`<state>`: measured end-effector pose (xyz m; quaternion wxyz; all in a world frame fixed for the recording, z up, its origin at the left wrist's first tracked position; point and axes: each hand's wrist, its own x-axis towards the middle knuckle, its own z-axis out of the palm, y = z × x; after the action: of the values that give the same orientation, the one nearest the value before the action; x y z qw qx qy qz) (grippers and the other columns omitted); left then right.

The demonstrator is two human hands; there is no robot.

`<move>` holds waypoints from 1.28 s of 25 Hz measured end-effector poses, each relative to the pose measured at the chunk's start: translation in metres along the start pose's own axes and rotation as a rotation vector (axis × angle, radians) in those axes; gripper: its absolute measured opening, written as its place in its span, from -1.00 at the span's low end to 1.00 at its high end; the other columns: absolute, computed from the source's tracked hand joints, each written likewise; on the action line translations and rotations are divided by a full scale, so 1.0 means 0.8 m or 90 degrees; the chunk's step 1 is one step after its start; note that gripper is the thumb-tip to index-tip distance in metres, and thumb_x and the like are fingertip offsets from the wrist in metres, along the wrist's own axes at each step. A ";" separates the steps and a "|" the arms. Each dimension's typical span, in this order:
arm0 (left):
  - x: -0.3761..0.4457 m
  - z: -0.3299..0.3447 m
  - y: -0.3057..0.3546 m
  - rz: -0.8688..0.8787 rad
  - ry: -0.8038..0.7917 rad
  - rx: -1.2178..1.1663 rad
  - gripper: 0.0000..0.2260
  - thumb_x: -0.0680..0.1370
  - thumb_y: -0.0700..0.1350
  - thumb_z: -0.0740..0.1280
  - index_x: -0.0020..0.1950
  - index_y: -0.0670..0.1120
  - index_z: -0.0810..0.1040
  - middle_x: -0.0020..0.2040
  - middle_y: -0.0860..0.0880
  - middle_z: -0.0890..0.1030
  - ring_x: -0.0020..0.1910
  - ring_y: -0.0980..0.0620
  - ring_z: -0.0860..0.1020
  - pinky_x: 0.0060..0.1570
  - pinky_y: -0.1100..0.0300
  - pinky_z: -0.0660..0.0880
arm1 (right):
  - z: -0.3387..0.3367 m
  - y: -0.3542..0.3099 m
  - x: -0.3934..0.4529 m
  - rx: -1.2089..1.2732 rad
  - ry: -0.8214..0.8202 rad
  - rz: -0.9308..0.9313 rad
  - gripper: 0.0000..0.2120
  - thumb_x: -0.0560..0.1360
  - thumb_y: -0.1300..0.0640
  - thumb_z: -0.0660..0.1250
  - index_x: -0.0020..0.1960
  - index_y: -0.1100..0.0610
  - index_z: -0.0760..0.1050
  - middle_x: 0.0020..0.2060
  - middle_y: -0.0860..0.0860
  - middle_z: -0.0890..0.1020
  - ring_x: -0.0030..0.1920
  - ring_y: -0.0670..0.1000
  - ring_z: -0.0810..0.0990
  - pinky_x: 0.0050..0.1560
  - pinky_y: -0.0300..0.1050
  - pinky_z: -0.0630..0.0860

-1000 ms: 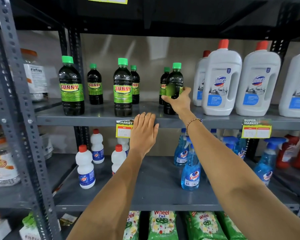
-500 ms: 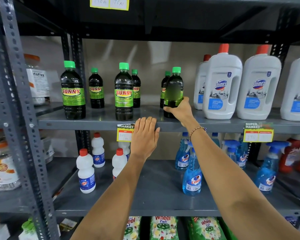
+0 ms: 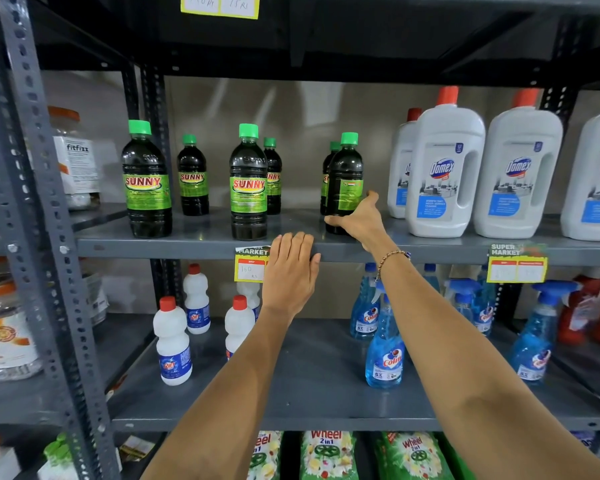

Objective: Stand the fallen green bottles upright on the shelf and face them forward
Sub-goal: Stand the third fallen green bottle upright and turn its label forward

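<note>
Six green-capped bottles stand on the grey shelf point(image 3: 201, 242), all with their long axes vertical and caps up. The front left bottle point(image 3: 147, 180) and the front middle bottle point(image 3: 248, 183) show their SUNNY labels straight out toward the camera. Behind them stand a back left bottle point(image 3: 192, 176) and a back middle bottle point(image 3: 273, 176), labels also outward, the latter half hidden by the one in front.

The right bottle point(image 3: 344, 183) stands upright near the shelf's front edge, just left of the white Domex jugs point(image 3: 445, 168). Its label is turned aside: only small print and an edge of the design show, so the front seems to face off to the right, though the glare makes that hard to read. Another bottle point(image 3: 328, 178) stands close behind it, mostly covered.

The right hand point(image 3: 362, 220) wraps the lower part of the right bottle, thumb along the base at the left and fingers around the right side, closed on it. A bead bracelet point(image 3: 392, 258) sits on that wrist.

The left hand point(image 3: 291, 271) lies flat, fingers together and extended, with fingertips on the shelf's front lip beside a yellow price tag point(image 3: 250, 266). It holds nothing.
</note>
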<state>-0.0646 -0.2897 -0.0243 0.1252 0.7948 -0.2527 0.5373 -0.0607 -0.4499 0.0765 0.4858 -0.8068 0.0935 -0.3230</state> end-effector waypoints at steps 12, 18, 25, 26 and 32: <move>0.000 -0.004 0.002 -0.002 -0.005 0.000 -0.63 0.62 -0.01 0.05 0.25 -0.18 0.49 0.19 -0.13 0.57 0.23 -0.15 0.50 0.33 -0.03 0.35 | -0.001 0.001 0.000 -0.012 0.011 0.010 -0.27 0.28 0.16 0.55 0.29 0.22 0.21 0.19 0.13 0.51 0.07 0.03 0.50 -0.08 -0.21 0.45; 0.000 -0.003 0.002 0.002 -0.005 0.008 -0.63 0.62 -0.01 0.04 0.25 -0.18 0.48 0.19 -0.13 0.57 0.23 -0.15 0.50 0.34 -0.02 0.34 | -0.001 -0.001 -0.001 -0.023 -0.027 0.019 -0.30 0.30 0.17 0.52 0.28 0.21 0.18 0.21 0.15 0.49 0.05 0.02 0.49 -0.09 -0.18 0.47; -0.001 0.000 0.001 0.003 0.008 0.002 -0.65 0.62 -0.01 0.06 0.24 -0.18 0.48 0.17 -0.13 0.56 0.22 -0.15 0.50 0.33 -0.03 0.34 | -0.001 -0.002 -0.003 -0.057 -0.034 0.019 -0.18 0.25 0.10 0.58 0.33 0.24 0.20 0.26 0.16 0.46 0.20 0.09 0.47 0.13 -0.07 0.47; 0.000 0.000 0.001 0.004 0.010 0.002 -0.65 0.62 -0.01 0.06 0.24 -0.17 0.47 0.17 -0.12 0.56 0.21 -0.15 0.50 0.33 -0.03 0.34 | -0.001 -0.002 -0.003 -0.058 -0.040 0.024 -0.22 0.26 0.10 0.58 0.31 0.24 0.23 0.23 0.15 0.49 0.14 0.07 0.49 0.05 -0.09 0.46; -0.001 0.003 0.001 0.006 0.022 0.007 -0.65 0.62 -0.01 0.07 0.25 -0.17 0.47 0.17 -0.12 0.56 0.20 -0.14 0.50 0.33 -0.03 0.34 | 0.001 0.000 -0.003 -0.182 -0.017 0.005 -0.11 0.22 -0.14 0.57 0.36 0.27 0.32 0.27 0.19 0.42 0.30 0.18 0.43 0.34 0.10 0.41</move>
<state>-0.0635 -0.2910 -0.0262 0.1224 0.7851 -0.2511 0.5527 -0.0623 -0.4479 0.0753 0.3683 -0.8717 0.1353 -0.2936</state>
